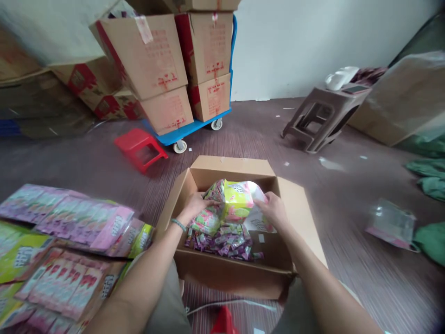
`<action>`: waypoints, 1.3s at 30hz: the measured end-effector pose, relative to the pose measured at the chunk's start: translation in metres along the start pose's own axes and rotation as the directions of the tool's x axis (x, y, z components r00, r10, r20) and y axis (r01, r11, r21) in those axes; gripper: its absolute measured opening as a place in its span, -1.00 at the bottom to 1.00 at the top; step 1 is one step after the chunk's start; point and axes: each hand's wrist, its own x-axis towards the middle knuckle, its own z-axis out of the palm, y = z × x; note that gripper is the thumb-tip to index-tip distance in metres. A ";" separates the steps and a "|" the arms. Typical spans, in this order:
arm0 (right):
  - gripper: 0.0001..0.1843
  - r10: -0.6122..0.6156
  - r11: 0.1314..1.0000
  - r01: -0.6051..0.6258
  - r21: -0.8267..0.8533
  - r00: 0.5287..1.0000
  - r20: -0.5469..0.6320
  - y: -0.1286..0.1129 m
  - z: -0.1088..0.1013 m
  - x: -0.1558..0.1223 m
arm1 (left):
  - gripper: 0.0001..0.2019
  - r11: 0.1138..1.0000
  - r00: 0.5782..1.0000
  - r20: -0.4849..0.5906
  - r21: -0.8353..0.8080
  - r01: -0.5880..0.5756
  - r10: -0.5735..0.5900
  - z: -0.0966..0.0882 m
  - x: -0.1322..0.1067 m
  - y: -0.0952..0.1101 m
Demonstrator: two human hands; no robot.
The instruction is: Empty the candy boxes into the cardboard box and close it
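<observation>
An open cardboard box (232, 287) stands on the floor between my knees. Just above its inside is a plastic bag (238, 197), printed yellow-green and pink, with a see-through left part that shows small packets. My left hand (196, 207) grips the bag's left side, thumb on top. On the other side, my right hand (273, 208) is closed on the bag's white and pink right edge. Under the bag, small purple sachets (222, 241) lie heaped on the box bottom. White plastic (255, 219) shows beside the right hand; whether it belongs to the bag is unclear.
Filled bags (83, 218) lie in rows at the left. Ahead, a blue trolley (194, 130) carries stacked cartons (146, 55), with a red stool (139, 146) beside it. A grey-brown stool (321, 111) and a clear package (392, 222) are at the right.
</observation>
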 end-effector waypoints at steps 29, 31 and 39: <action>0.70 -0.291 0.684 -0.023 0.729 0.908 0.302 -0.006 -0.012 -0.025 | -0.21 0.455 0.980 -0.098 -0.874 -0.168 0.174 -0.015 -0.013 0.024; 0.71 -0.280 0.701 -0.009 0.713 0.916 0.288 0.001 -0.019 -0.019 | -0.23 0.525 0.954 -0.028 -0.829 -0.190 0.300 -0.018 -0.012 0.016; 0.37 -0.337 0.694 0.235 0.680 0.941 0.019 0.027 -0.019 0.000 | -0.06 0.804 0.944 0.046 -0.539 -0.252 0.327 0.010 -0.028 -0.002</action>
